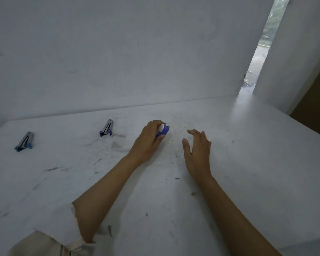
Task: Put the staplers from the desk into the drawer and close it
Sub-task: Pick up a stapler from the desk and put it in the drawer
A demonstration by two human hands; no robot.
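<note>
Three staplers lie on the white desk. My left hand is closed around a purple stapler near the desk's middle, with only its far end showing past my fingers. My right hand hovers just to the right of it, fingers apart and holding nothing. A second purple and silver stapler rests further left. A blue and silver stapler lies at the far left. No drawer is in view.
A white wall rises behind the desk. At the back right a narrow gap opens to the outside. A brown panel stands beyond the desk's right edge. The desk surface carries dark smudges and small scraps.
</note>
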